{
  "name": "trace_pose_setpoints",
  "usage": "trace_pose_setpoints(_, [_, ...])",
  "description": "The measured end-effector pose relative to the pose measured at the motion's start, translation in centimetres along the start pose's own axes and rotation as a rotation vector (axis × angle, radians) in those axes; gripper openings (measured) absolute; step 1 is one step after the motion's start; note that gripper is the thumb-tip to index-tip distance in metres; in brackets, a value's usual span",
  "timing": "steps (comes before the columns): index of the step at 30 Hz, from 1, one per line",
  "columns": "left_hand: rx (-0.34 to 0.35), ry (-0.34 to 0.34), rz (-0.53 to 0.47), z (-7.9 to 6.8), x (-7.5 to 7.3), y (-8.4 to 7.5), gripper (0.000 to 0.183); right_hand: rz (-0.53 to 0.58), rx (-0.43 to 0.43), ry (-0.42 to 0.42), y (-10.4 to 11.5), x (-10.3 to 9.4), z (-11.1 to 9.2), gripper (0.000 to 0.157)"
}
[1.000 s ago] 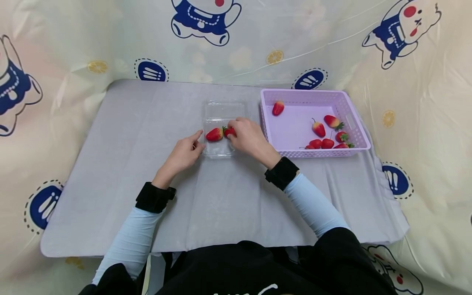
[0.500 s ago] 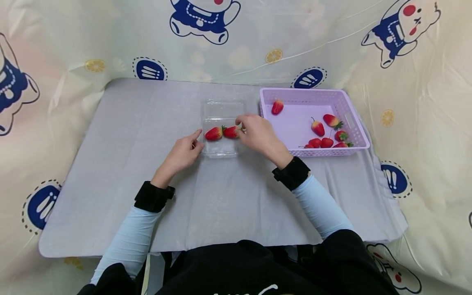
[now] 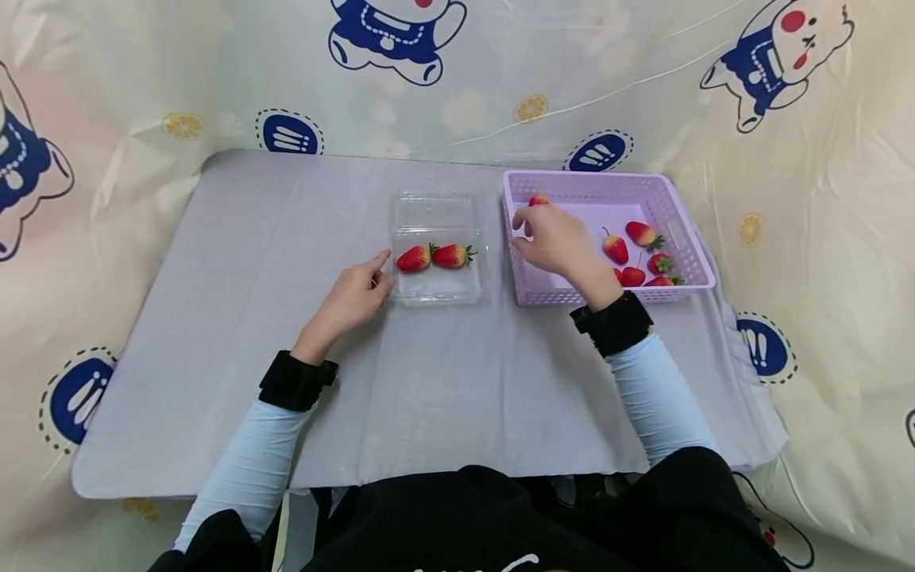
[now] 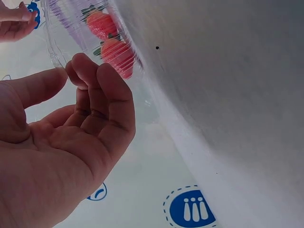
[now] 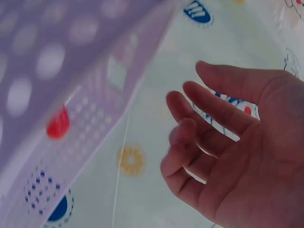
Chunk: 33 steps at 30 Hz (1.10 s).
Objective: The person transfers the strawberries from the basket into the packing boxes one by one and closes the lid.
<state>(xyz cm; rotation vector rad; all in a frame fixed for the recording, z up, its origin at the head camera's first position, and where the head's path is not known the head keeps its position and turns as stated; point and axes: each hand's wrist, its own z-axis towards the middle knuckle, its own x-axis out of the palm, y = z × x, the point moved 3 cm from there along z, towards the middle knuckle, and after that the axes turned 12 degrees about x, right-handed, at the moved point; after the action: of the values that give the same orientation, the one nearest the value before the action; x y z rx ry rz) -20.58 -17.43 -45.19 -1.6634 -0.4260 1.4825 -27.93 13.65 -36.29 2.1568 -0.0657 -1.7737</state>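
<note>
A clear plastic clamshell box [image 3: 438, 292] lies with its lid folded back, and two strawberries [image 3: 414, 259] sit end to end in its near half. At the box's left edge is my left hand [image 3: 353, 298]; in the left wrist view its thumb and forefinger pinch the rim. My right hand [image 3: 561, 246] hovers over the left part of a lilac basket [image 3: 608, 181], fingers loosely bent with nothing between them, as the right wrist view also shows. Just beyond its fingers a strawberry [image 3: 538, 199] in the basket is partly hidden.
Several more strawberries [image 3: 615, 248] lie in the right half of the basket, some partly behind the right hand and the near wall. A grey cloth [image 3: 286, 222] covers the table. Printed curtain-like sheeting [image 3: 457, 103] surrounds its back and sides.
My right hand has let go of the second strawberry inside the box and moved right, over the basket. The left hand stays at the box's edge.
</note>
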Motion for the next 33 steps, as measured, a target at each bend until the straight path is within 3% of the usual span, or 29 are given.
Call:
trace_pose_setpoints(11, [-0.003, -0.007, 0.000, 0.1, 0.0, 0.0, 0.059, -0.099, 0.089, 0.169, -4.7, -1.9, 0.0, 0.025])
trace_pose_setpoints(21, [-0.001, -0.005, 0.002, 0.2, -0.1, -0.2, 0.059, -0.107, 0.203, 0.303, -7.8, -1.4, -0.2, 0.022])
trace_pose_setpoints(26, [-0.004, -0.006, -0.004, 0.2, 0.0, -0.1, 0.060, -0.087, 0.238, 0.378, -8.9, -0.7, -0.2, 0.026])
trace_pose_setpoints(33, [-0.005, -0.003, -0.013, 0.2, 0.0, -0.1, 0.060, -0.144, 0.261, 0.432, -10.1, 0.0, -0.3, 0.030])
